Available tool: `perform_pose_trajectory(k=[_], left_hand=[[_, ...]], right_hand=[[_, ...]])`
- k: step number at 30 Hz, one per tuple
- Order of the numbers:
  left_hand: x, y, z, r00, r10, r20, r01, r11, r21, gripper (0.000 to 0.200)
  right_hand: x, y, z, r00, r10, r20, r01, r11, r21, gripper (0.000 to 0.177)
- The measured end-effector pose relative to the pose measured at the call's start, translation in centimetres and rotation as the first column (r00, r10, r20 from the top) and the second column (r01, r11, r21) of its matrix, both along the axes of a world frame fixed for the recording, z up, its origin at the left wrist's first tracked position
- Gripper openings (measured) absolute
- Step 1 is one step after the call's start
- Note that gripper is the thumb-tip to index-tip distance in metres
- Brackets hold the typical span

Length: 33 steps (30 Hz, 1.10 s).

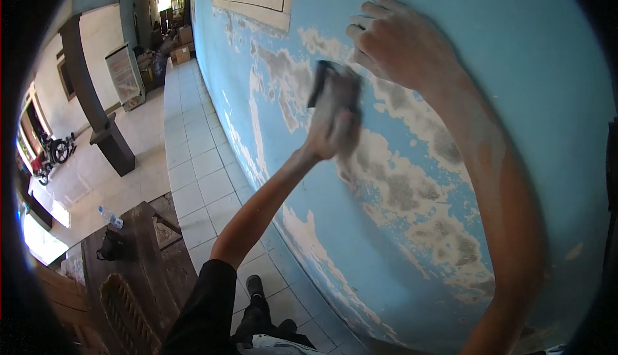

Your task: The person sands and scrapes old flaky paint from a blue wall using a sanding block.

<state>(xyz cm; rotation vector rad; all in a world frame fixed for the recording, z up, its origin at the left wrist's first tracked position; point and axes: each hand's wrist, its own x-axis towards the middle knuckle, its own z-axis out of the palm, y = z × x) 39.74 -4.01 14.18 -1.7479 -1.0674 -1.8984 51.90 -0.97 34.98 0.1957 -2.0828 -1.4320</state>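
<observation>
My left hand (335, 126) is smeared by motion and closed on a dark, flat sheet (323, 83) that looks like sandpaper, held against the wall's worn patch. Higher up and to the right, my right hand (402, 43) rests on the wall with its fingers apart and slightly bent; pale dust coats it, and nothing is in it. The light blue wall (541, 84) has large areas of peeled paint (405, 181) showing white and grey beneath, running diagonally below both hands.
A cream-framed window (257, 4) is set in the wall above. White tiles (209, 162) run along its foot. On the left stand a wooden table (132, 278) with a plastic bottle (111, 217) and a dark bag (111, 245), a dark pillar (87, 78) and a wheeled vehicle (56, 154).
</observation>
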Motion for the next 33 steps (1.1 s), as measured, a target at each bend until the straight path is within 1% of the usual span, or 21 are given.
perform_pose_trajectory(k=[1, 4, 5, 6, 8, 10, 11, 12, 14, 15, 16, 17, 18, 21, 22, 24, 26, 28, 30, 32, 33], left_hand=[[-1.4, -0.4, 0.1, 0.938, -0.097, 0.334, 0.209, 0.924, -0.32, 0.062], [-3.1, 0.2, 1.5, 0.869, -0.029, 0.494, 0.2, 0.934, -0.298, 0.064], [-2.0, 0.9, 1.5, 0.935, 0.191, 0.298, -0.162, 0.98, -0.117, 0.07], [-1.5, 1.4, 0.2, 0.97, 0.176, 0.17, -0.162, 0.983, -0.091, 0.066], [0.1, -1.3, 1.2, 0.887, 0.293, -0.356, -0.326, 0.945, -0.034, 0.067], [-3.7, 0.6, -0.7, 0.907, 0.226, -0.355, -0.266, 0.962, -0.068, 0.069], [-7.1, 2.4, -2.1, 0.986, 0.161, -0.032, -0.163, 0.954, -0.253, 0.069], [-9.6, 3.6, -2.2, 0.945, 0.127, 0.301, 0.0, 0.922, -0.388, 0.071], [-10.8, 2.0, 2.7, 0.854, -0.064, 0.516, 0.218, 0.945, -0.244, 0.061], [-11.7, 3.0, 1.7, 0.885, -0.022, 0.464, 0.163, 0.951, -0.265, 0.074], [-10.3, 3.0, 1.6, 0.883, -0.023, 0.47, 0.166, 0.95, -0.266, 0.074], [-8.3, 3.2, 1.2, 0.963, 0.099, 0.25, -0.051, 0.98, -0.193, 0.074], [-6.5, 2.7, 1.1, 0.969, 0.247, 0.029, -0.245, 0.967, -0.073, 0.074], [-4.8, 0.1, 2.9, 0.936, 0.231, -0.265, -0.27, 0.955, -0.121, 0.079], [-6.3, 1.3, 2.8, 0.937, 0.235, -0.26, -0.272, 0.956, -0.114, 0.079], [-10.0, 4.0, 2.6, 0.953, 0.164, 0.255, -0.101, 0.965, -0.242, 0.077], [-10.6, 2.5, 5.5, 0.927, -0.044, 0.373, 0.184, 0.919, -0.349, 0.075], [-8.2, 3.2, 4.2, 0.952, 0.304, 0.027, -0.3, 0.948, -0.106, 0.075], [-5.1, 1.1, 3.9, 0.929, 0.22, -0.299, -0.245, 0.969, -0.047, 0.074], [-7.8, 1.6, 4.4, 0.906, 0.186, -0.381, -0.22, 0.974, -0.048, 0.071], [-8.3, 2.1, 5.1, 0.952, 0.228, -0.202, -0.241, 0.97, -0.042, 0.07]], right_hand=[[0.0, 0.0, 0.1, 0.999, -0.033, 0.002, 0.033, 0.999, 0.011, 0.013], [0.0, -0.1, -0.1, 0.997, -0.071, 0.018, 0.071, 0.997, 0.008, 0.012], [0.1, -0.1, 0.1, 0.996, -0.08, 0.026, 0.08, 0.997, 0.012, 0.011], [0.2, 0.0, 0.2, 0.997, -0.079, 0.025, 0.079, 0.997, 0.016, 0.011], [0.2, 0.2, 0.1, 1.0, -0.027, -0.005, 0.027, 0.997, 0.071, 0.01], [0.4, -0.3, 0.2, 1.0, -0.03, 0.004, 0.03, 0.999, 0.043, 0.01], [0.5, -0.6, 0.4, 0.999, -0.032, 0.015, 0.032, 0.999, 0.011, 0.01], [0.6, -0.7, 0.5, 0.999, -0.04, 0.012, 0.039, 0.999, 0.023, 0.01], [0.5, -0.8, 0.5, 0.997, -0.066, 0.045, 0.068, 0.997, -0.034, 0.011], [0.6, -0.9, 0.5, 0.996, -0.073, 0.049, 0.075, 0.997, -0.033, 0.011], [0.7, -1.0, 0.4, 0.997, -0.054, 0.046, 0.056, 0.997, -0.056, 0.011], [0.7, -1.0, 0.5, 0.999, -0.031, 0.034, 0.033, 0.996, -0.078, 0.011], [0.7, -1.0, 0.6, 0.999, -0.03, 0.029, 0.033, 0.996, -0.083, 0.011], [0.7, -0.8, 0.6, 0.998, -0.056, 0.027, 0.056, 0.998, 0.009, 0.013], [0.8, -0.7, 0.5, 0.998, -0.053, 0.03, 0.053, 0.999, 0.001, 0.013], [0.8, -0.7, 0.4, 0.998, -0.048, 0.026, 0.049, 0.999, -0.01, 0.013], [0.9, -1.1, 0.4, 0.996, -0.084, 0.034, 0.086, 0.994, -0.064, 0.014], [1.0, -1.3, 0.3, 0.994, -0.103, 0.04, 0.105, 0.993, -0.052, 0.015], [0.9, -1.0, 0.2, 0.992, -0.122, 0.032, 0.124, 0.992, -0.035, 0.016], [1.0, -0.6, 0.2, 0.994, -0.102, 0.042, 0.104, 0.994, -0.037, 0.016], [1.0, -0.6, 0.1, 0.993, -0.107, 0.048, 0.109, 0.993, -0.037, 0.016]])
